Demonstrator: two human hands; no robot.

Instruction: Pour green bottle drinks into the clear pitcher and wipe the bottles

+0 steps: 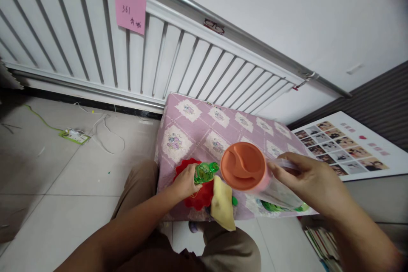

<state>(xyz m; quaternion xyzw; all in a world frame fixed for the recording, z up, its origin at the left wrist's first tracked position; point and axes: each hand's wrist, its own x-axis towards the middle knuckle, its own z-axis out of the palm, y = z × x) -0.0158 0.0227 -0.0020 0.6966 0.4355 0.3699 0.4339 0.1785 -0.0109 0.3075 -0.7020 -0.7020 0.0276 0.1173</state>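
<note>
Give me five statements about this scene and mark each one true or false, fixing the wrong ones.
1. The left hand grips a green bottle. True.
2. The right hand holds a clear pitcher. True.
3. The pitcher has a blue top. False: its lid is orange.
4. A red dish rests on the patterned cover. True.
5. No handwriting is in view. False: a pink note on the white radiator bears some.
</note>
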